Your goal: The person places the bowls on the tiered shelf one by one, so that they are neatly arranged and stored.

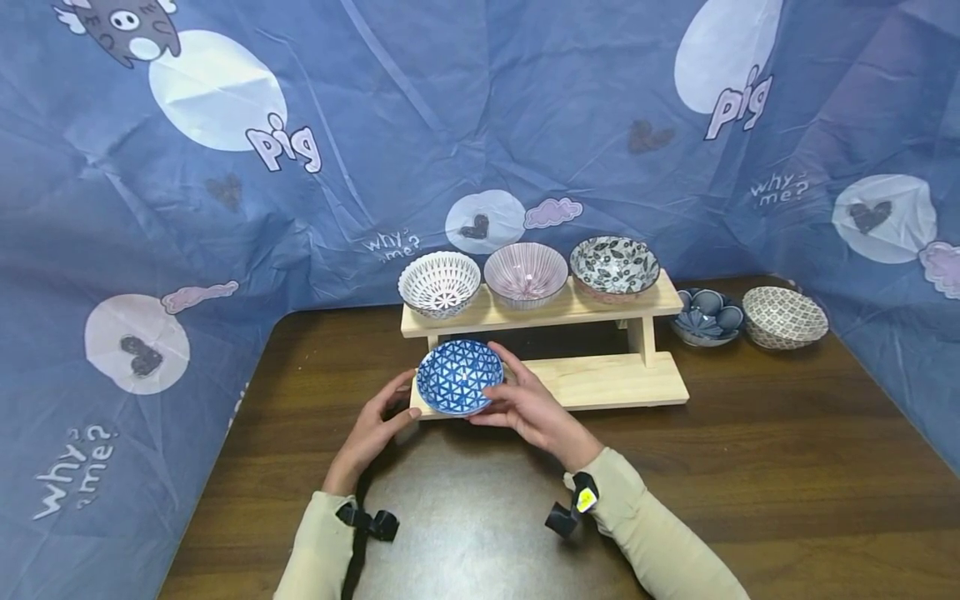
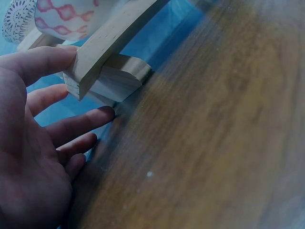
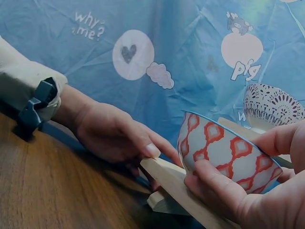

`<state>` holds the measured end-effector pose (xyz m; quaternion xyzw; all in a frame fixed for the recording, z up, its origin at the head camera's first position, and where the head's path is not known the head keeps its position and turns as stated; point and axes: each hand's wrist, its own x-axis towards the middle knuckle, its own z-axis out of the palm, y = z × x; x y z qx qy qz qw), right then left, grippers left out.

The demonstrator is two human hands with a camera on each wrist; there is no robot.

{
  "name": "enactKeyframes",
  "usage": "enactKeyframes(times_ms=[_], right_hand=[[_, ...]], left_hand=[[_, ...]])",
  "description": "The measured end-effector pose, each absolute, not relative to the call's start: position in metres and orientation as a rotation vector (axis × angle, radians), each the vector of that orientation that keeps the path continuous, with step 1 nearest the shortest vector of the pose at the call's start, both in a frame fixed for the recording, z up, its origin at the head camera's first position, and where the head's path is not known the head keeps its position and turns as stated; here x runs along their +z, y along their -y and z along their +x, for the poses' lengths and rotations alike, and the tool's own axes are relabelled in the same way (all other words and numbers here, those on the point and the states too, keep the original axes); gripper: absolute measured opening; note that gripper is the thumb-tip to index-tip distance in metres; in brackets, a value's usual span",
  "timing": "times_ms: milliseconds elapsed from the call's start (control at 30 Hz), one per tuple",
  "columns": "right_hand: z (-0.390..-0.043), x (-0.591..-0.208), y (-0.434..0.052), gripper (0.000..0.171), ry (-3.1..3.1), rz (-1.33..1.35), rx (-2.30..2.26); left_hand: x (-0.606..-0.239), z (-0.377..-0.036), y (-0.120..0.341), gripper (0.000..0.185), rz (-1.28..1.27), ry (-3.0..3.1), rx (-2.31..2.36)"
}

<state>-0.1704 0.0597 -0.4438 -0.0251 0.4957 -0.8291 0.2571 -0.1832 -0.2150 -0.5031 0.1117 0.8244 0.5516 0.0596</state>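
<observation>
My right hand (image 1: 532,408) holds a small bowl (image 1: 460,377) by its right side, thumb and fingers against the wall. Inside, the bowl has blue and white triangles; outside, red lattice shapes on white (image 3: 228,152). It is tilted over the left end of the lower shelf of a pale wooden two-tier stand (image 1: 615,379). My left hand (image 1: 375,429) is at that shelf's left end. In the left wrist view, the thumb and a fingertip touch the board's corner (image 2: 88,64), the other fingers loosely extended.
On the upper shelf stand a white patterned bowl (image 1: 439,285), a purple striped bowl (image 1: 526,276) and a black-and-white leafy bowl (image 1: 615,267). Right of the stand, a blue bowl (image 1: 707,318) and a grey patterned bowl (image 1: 785,317) sit on the brown table (image 1: 787,467). Blue printed cloth (image 1: 420,108) hangs behind.
</observation>
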Motion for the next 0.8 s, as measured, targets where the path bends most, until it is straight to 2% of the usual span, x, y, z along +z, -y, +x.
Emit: enactKeyframes(times_ms=[800], right_hand=[[-0.1715,-0.4457,-0.0502,0.079,-1.465,-0.108,-2.172]], left_hand=[[-0.5014,-0.1819,0.2147,0.062,0.323,-2.493,1.674]])
